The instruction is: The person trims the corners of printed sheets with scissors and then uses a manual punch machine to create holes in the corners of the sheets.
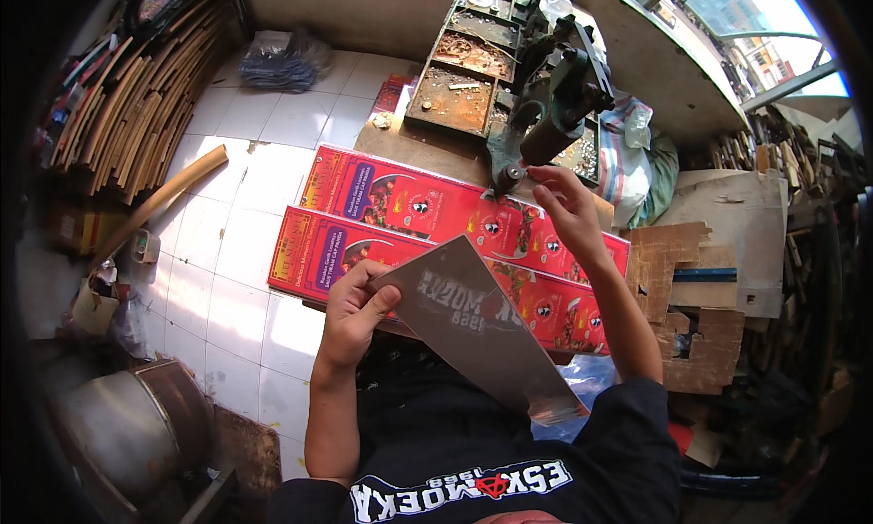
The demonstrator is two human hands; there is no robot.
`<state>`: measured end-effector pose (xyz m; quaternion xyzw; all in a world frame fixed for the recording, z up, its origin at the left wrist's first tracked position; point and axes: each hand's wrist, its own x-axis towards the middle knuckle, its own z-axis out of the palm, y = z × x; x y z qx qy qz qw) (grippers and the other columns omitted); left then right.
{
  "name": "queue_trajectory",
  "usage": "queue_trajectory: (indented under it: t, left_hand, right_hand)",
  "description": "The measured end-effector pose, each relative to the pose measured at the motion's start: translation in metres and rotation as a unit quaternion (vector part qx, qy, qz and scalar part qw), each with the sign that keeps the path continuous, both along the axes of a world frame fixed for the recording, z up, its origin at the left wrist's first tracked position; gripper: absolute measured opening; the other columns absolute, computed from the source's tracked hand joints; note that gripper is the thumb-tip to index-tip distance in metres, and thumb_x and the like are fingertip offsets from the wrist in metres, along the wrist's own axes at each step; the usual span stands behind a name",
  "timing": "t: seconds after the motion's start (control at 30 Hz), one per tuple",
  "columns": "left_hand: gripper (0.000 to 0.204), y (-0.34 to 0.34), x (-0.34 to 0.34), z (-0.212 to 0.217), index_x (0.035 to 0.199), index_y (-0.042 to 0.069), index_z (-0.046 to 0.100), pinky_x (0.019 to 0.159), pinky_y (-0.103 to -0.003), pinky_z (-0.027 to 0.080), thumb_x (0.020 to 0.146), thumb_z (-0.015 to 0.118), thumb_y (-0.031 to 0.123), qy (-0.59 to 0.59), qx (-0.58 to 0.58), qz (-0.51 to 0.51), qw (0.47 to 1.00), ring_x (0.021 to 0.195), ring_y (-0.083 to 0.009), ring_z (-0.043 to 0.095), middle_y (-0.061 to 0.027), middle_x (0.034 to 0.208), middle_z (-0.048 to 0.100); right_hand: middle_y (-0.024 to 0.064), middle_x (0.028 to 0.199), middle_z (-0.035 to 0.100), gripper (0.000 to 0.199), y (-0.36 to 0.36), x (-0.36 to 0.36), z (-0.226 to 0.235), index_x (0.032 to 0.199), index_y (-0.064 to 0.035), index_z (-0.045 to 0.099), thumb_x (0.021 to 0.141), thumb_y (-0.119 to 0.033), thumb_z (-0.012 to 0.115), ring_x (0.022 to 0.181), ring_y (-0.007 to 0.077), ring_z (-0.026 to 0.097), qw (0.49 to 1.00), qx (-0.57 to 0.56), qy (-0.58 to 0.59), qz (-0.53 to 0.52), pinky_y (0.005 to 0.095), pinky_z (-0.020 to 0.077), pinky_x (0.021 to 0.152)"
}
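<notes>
Head view, shiny flat metal blade [482,329] gripped at its edge by left hand [355,310], right hand [568,210] pinched at green hand press [555,106] — red printed cartons [400,215] beneath, rusty trays [450,97] behind, bamboo strips [136,97] stacked left.

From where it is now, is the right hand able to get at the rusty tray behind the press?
Probably yes, but not straight. The right hand is at the green press, whose body stands between it and the rusty tray. Going round the press's left side looks open.
</notes>
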<state>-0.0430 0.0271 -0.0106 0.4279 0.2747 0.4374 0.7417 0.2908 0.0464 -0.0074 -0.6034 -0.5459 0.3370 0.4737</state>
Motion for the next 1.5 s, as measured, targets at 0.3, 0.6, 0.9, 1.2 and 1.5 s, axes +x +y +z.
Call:
queue_trajectory:
  t: [0.3, 0.6, 0.9, 1.2, 1.5]
  left_hand:
    - [0.020, 0.005, 0.014, 0.009, 0.104, -0.002, 0.058, 0.075, -0.024, 0.048, 0.095, 0.061, 0.016, 0.047, 0.026, -0.006, 0.999, 0.080, -0.0084, 0.060, -0.0061, 0.089, 0.066]
    - [0.024, 0.040, 0.117, 0.012, 0.108, -0.004, 0.056, 0.067, -0.027, 0.054, 0.093, 0.065, 0.013, 0.111, -0.020, -0.058, 0.992, 0.079, -0.0144, 0.067, -0.0126, 0.090, 0.070]
    - [0.040, 0.090, 0.155, -0.027, 0.123, -0.005, 0.049, 0.062, -0.021, 0.049, 0.090, 0.066, 0.010, 0.118, 0.001, -0.058, 0.991, 0.079, -0.0107, 0.065, -0.0136, 0.087, 0.071]
    - [0.049, 0.086, 0.161, -0.030, 0.136, 0.000, 0.040, 0.076, -0.025, 0.053, 0.093, 0.063, 0.006, 0.047, -0.050, -0.079, 0.994, 0.084, -0.0124, 0.066, -0.0140, 0.093, 0.070]
    - [0.051, 0.086, 0.163, -0.033, 0.138, 0.000, 0.039, 0.074, -0.027, 0.056, 0.094, 0.063, 0.009, 0.038, -0.054, -0.077, 0.995, 0.082, -0.0135, 0.067, -0.0139, 0.091, 0.071]
  right_hand:
    - [0.0120, 0.109, 0.064, 0.059, -0.178, -0.019, 0.031, 0.141, -0.0024, 0.039, 0.094, -0.031, 0.061, 0.101, 0.0148, 0.061, 0.936, -0.245, 0.179, 0.179, 0.0303, 0.0479, 0.086]
    - [0.0259, 0.133, 0.054, 0.065, -0.212, -0.036, 0.006, 0.148, 0.0013, 0.023, 0.092, -0.001, 0.056, 0.121, 0.0285, 0.056, 0.996, -0.067, 0.014, -0.057, 0.0344, 0.0398, 0.102]
    - [0.0234, 0.136, 0.052, 0.062, -0.167, -0.011, 0.008, 0.147, 0.0031, 0.032, 0.090, -0.002, 0.056, 0.121, 0.0215, 0.053, 0.988, -0.115, 0.037, -0.097, 0.0296, 0.0397, 0.100]
    - [0.0207, 0.121, 0.061, 0.061, -0.157, -0.007, 0.003, 0.146, 0.0035, 0.032, 0.090, -0.005, 0.056, 0.103, 0.0179, 0.061, 0.982, -0.144, -0.009, -0.120, 0.0287, 0.0457, 0.091]
    - [0.0198, 0.115, 0.065, 0.060, -0.153, -0.009, 0.006, 0.146, 0.0041, 0.033, 0.091, -0.007, 0.056, 0.100, 0.0173, 0.062, 0.980, -0.148, -0.039, -0.125, 0.0272, 0.0456, 0.089]
